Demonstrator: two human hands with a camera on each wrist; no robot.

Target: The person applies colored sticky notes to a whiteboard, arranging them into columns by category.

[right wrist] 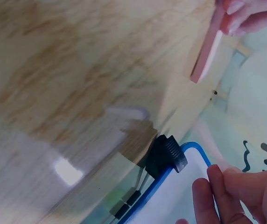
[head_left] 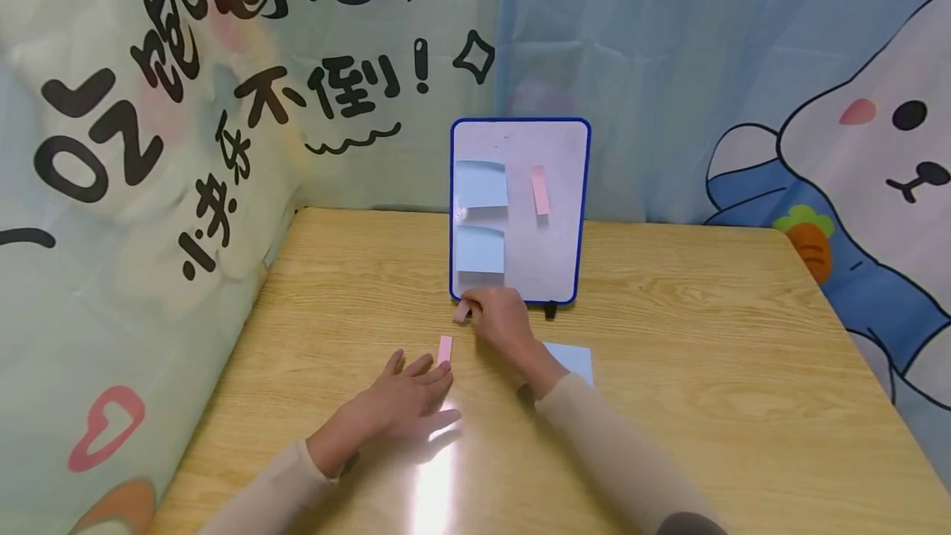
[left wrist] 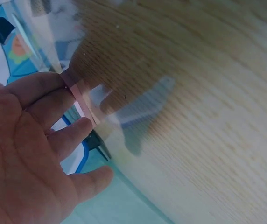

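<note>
My left hand (head_left: 404, 393) has its fingers spread, and their tips touch a narrow pink sticky-note pad (head_left: 445, 349) on the table. In the left wrist view the pad (left wrist: 80, 99) crosses the fingertips. At the lower left corner of a small blue-framed whiteboard (head_left: 550, 246), my right hand (head_left: 501, 320) pinches a small pink sticky note (head_left: 461, 312), mostly covered by the fingers. The right wrist view shows the right thumb and fingers (right wrist: 238, 189) together beside the board's corner. Two blue sticky notes (head_left: 480, 184) and one pink strip (head_left: 539, 190) stick to the board.
A blue sticky-note pad (head_left: 572, 362) lies on the wooden table (head_left: 706, 337), partly under the right forearm. Black feet (head_left: 551, 310) hold the board upright. Printed curtains (head_left: 631, 81) stand behind and at the left.
</note>
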